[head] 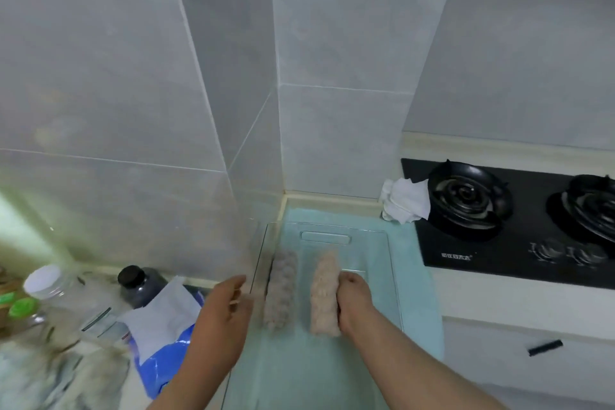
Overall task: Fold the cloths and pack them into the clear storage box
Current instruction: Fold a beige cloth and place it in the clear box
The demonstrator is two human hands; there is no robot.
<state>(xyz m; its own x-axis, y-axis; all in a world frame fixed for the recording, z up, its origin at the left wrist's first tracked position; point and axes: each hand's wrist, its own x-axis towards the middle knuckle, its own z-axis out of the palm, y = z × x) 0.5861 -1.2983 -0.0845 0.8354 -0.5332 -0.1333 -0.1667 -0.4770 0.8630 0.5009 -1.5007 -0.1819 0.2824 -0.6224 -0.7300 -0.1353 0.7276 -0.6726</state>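
The step in hand seems to be the packing: the right hand [354, 299], in the lower middle of the frame, sets a folded pale pink fluffy cloth [324, 296] into the clear plastic storage box [394, 276]. The fingers of this hand are curled around the right side of the pink cloth and hold it against the bottom of the box. A folded grey-mauve fluffy cloth [281, 289] already lies in the box just to the left of it, parallel and a little apart. The left hand [229, 303] is outside the box, at its left wall, with the fingers bent toward the wall; the picture is too blurred there to say whether it grips the wall or only touches it. The box stands on a flat teal towel [422, 309] on the counter, to the left of the black gas hob [492, 243]. The next move probably calls for the right hand to release the pink cloth without letting the fold open, and perhaps to push it closer to the grey one so that room is left. A crumpled white rag [404, 201] lies beside the hob, above the box in the frame; whether it must be folded too is not clear.
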